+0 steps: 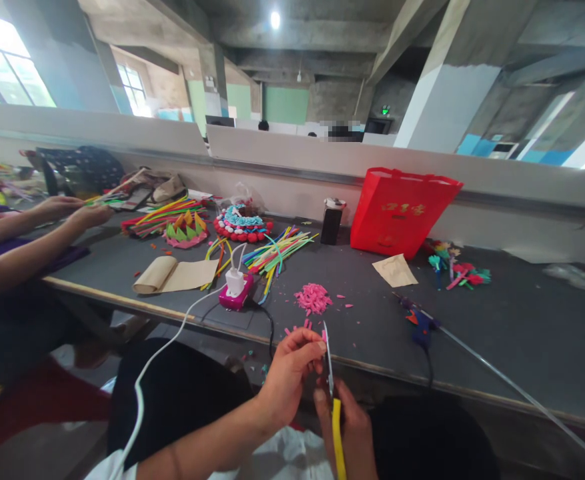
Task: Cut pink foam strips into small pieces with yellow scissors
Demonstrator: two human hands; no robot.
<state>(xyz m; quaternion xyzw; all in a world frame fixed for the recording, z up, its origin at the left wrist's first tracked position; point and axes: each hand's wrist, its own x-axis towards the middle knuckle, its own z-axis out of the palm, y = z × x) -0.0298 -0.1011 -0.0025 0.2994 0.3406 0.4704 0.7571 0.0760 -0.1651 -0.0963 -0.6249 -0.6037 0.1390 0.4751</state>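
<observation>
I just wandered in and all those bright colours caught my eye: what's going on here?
A seated person's right hand holds metal scissors with a yellow handle. Their left hand, beside the blades, seems to pinch a small pink piece. Beyond the hands, a heap of small pink pieces lies on the dark grey table. A dark blue glue gun rests to the right. On the left, another person's hands are busy too.

head-worn | looks forward and down across desk (522, 320) | near edge close
</observation>
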